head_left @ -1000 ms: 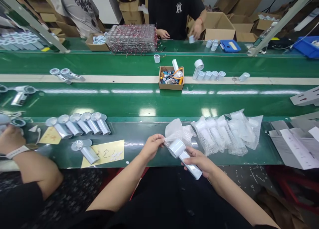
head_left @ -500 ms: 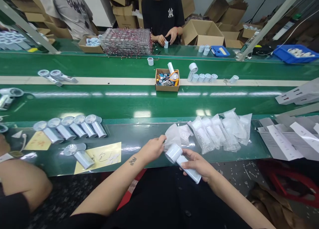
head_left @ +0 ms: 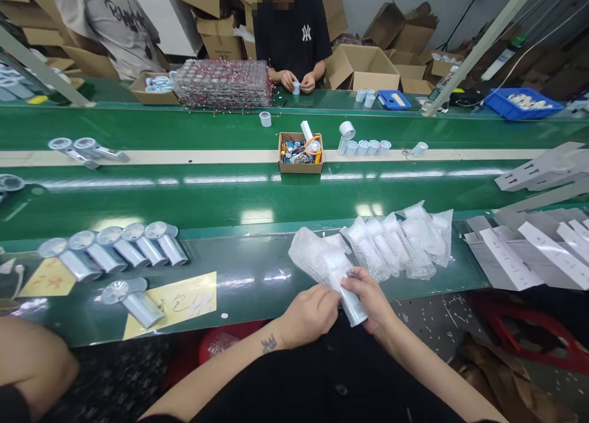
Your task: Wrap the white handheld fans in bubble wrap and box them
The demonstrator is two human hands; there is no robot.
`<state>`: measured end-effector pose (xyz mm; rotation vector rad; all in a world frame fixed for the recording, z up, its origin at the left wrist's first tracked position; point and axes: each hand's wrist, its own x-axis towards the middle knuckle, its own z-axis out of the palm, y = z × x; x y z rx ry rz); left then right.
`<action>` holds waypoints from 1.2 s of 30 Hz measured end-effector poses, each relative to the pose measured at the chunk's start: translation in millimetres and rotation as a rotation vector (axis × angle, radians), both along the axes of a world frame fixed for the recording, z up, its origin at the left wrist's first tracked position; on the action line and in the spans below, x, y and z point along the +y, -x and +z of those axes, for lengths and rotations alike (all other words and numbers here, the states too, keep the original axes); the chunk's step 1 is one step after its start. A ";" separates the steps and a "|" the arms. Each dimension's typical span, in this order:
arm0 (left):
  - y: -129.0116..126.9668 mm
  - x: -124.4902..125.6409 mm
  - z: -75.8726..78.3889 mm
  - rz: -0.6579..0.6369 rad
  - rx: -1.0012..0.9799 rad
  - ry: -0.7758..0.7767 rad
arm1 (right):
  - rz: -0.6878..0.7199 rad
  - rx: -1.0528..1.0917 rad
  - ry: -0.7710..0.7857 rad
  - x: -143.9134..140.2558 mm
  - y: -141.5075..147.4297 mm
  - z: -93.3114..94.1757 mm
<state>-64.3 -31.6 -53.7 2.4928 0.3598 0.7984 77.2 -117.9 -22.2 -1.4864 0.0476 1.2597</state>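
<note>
Holding the white cylindrical handheld fan [head_left: 353, 306] above the near edge of the green surface [head_left: 248, 275], my right hand [head_left: 370, 300] clamps its handle while my left hand [head_left: 310, 315] pinches the clear bubble-wrap bag [head_left: 317, 257] over its head. Bagging looks half done; next, I judge, the bag must slide down fully. Beyond lie bagged fans [head_left: 400, 239].

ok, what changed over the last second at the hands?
The bubble-wrap bag has gone over the head of the white handheld fan, which was bare before. The left hand came in toward the right hand; both now grip bag and fan nearer the body. Unchanged: the bagged fans and the row of bare fans.
</note>
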 end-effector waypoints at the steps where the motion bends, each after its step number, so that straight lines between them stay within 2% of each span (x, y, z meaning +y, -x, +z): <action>1: -7.4 -2.2 3.9 -0.045 0.029 0.119 | -0.009 -0.039 0.014 -1.3 1.2 -2.3; 3: -20.6 1.0 12.2 -0.007 0.114 0.402 | 0.057 -0.117 0.074 -8.4 -1.1 -3.0; 5: -28.5 9.5 21.6 0.084 0.189 0.648 | 0.203 -0.201 0.125 -22.5 -12.9 4.9; 7: -31.1 14.8 33.7 0.135 0.204 0.784 | 0.357 -0.272 0.098 -40.5 -33.5 20.7; 9: -32.8 11.2 49.6 0.092 0.157 0.808 | 0.360 -0.224 0.051 -55.5 -56.9 37.6; 10: -35.0 6.1 58.0 -0.006 0.125 0.784 | 0.315 -0.117 0.048 -59.5 -66.9 43.7; 12: -43.5 -6.4 72.1 -0.346 0.075 0.686 | 0.227 0.186 0.062 -58.1 -79.8 48.0; 14: -55.9 -13.9 76.7 -0.668 0.079 0.618 | 0.247 0.406 0.072 -46.8 -83.1 42.3; 15: -62.2 -12.9 74.0 -0.750 0.094 0.632 | 0.291 0.446 0.059 -40.1 -83.1 37.4; 16: -67.8 -8.0 67.6 -0.745 0.104 0.677 | 0.332 0.456 0.037 -34.1 -83.3 32.0; 17: -72.3 0.6 57.8 -0.644 0.105 0.735 | 0.358 0.445 0.013 -29.6 -84.7 26.8; 19: -77.4 25.5 30.1 -0.248 0.100 0.799 | 0.341 0.387 -0.025 -25.9 -92.9 17.2; 20: -78.1 39.1 13.7 -0.022 0.119 0.768 | 0.298 0.342 -0.035 -25.5 -99.4 12.3; 21: -78.0 51.7 -3.3 0.138 0.183 0.703 | 0.243 0.288 -0.037 -24.9 -106.5 6.6; 22: -77.3 62.2 -19.9 0.229 0.279 0.623 | 0.189 0.227 -0.038 -22.9 -113.1 -0.2; 24: -75.1 74.6 -49.1 0.308 0.471 0.511 | 0.119 0.121 -0.045 -13.1 -121.6 -17.2; 26: -70.7 76.8 -68.6 0.399 0.563 0.487 | 0.112 0.034 -0.068 2.7 -120.5 -37.3; 28: -60.9 74.4 -76.8 0.524 0.558 0.509 | 0.169 -0.084 -0.081 17.0 -111.7 -57.1; 31: -26.6 77.5 -72.5 0.767 0.502 0.514 | 0.371 -0.435 -0.078 21.7 -98.2 -84.2; 33: 14.2 89.6 -63.9 1.062 0.470 0.497 | 0.551 -0.707 -0.087 16.4 -97.4 -103.6; 36: 97.9 115.7 -48.6 1.644 0.424 0.486 | 0.758 -0.975 -0.131 13.2 -105.3 -135.3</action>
